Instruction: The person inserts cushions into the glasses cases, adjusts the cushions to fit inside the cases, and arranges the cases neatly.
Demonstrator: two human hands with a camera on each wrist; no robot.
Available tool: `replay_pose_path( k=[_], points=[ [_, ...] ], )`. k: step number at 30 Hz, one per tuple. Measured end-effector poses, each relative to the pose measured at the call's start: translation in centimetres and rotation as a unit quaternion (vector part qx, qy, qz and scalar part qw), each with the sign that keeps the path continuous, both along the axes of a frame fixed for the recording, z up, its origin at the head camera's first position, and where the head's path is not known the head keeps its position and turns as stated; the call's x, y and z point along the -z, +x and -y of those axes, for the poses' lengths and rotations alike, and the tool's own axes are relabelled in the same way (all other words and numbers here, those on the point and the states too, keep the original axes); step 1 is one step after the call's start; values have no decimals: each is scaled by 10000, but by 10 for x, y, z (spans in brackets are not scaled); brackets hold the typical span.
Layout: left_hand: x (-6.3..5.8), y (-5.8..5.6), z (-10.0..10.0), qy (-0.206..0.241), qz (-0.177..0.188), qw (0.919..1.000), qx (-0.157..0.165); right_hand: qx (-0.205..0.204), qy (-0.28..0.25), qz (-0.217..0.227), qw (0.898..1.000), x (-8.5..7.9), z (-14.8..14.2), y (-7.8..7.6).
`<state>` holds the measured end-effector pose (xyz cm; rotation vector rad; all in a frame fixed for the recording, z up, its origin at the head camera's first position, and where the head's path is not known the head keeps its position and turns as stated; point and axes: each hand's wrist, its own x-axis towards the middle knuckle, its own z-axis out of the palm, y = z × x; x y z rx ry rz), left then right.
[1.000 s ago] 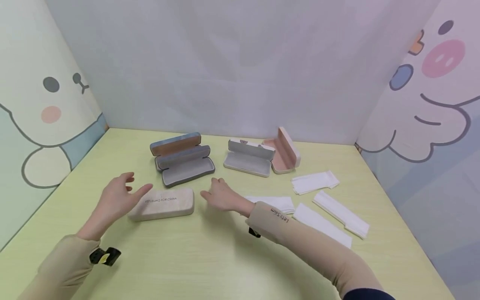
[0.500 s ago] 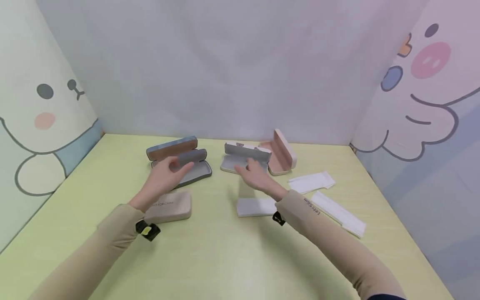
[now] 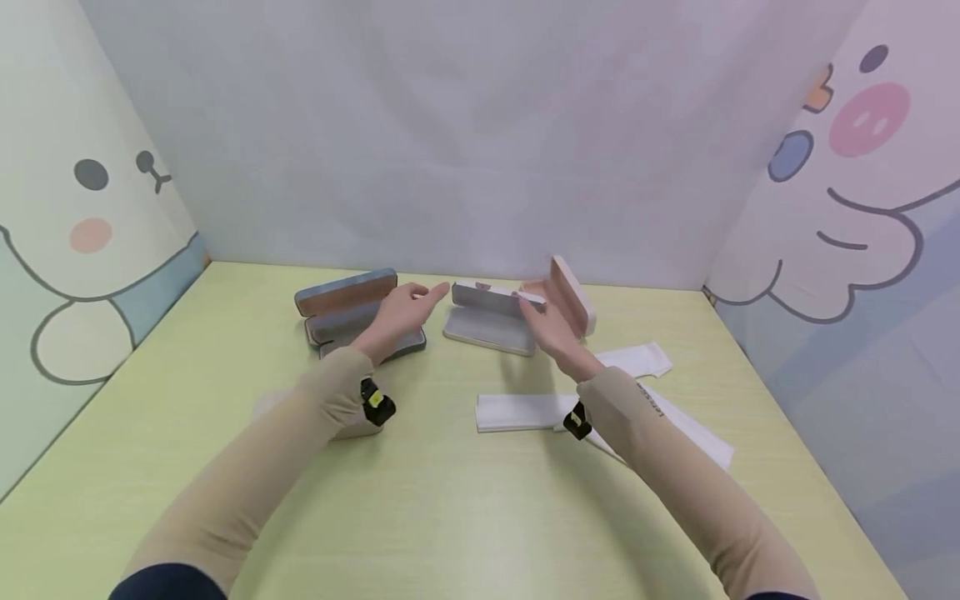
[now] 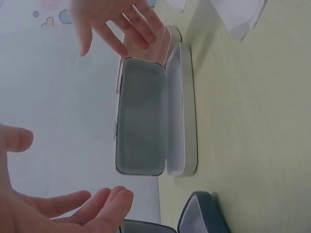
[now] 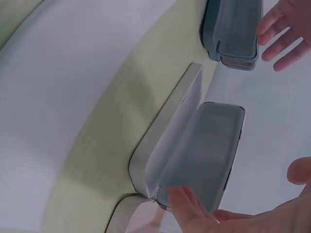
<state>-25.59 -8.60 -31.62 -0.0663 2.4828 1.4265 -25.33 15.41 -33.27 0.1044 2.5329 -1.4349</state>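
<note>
A white glasses case with a pale grey lining [image 3: 487, 327] lies open at the back middle, lid raised. Just off its left end is my left hand [image 3: 399, 317], thumb and fingers spread apart with nothing between them. My right hand [image 3: 555, 332] is at the case's right end; its fingertips overlap the lid's corner in the right wrist view. Both hands show around the lid [image 4: 141, 116] in the left wrist view. Behind my right hand stands an open pink glasses case [image 3: 573, 300], partly hidden by it.
An open blue glasses case [image 3: 348, 293] sits left of the white one. A closed beige case [image 3: 360, 428] is mostly covered by my left forearm. Several folded white cloths [image 3: 517, 412] lie at the right, some under my right arm. A curtain [image 3: 465, 167] borders the table's back.
My left hand has moved right and away from me, from the beige case past the blue one. My right hand has gone forward and right to the white case's right end.
</note>
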Motion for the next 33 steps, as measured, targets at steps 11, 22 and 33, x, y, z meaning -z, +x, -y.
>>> replay_pose_path(
  k=[11,22,33],
  points=[
    [13,-28,-42,-20,-171,9998,89,766,-444,724,9934,1,-9,-7],
    [32,-44,-50,-388,65,9985,-390,895,-613,1187,9870,8,2,-13],
    [49,-54,-52,-193,18,9982,-570,738,-746,1035,9891,15,5,-18]
  ],
)
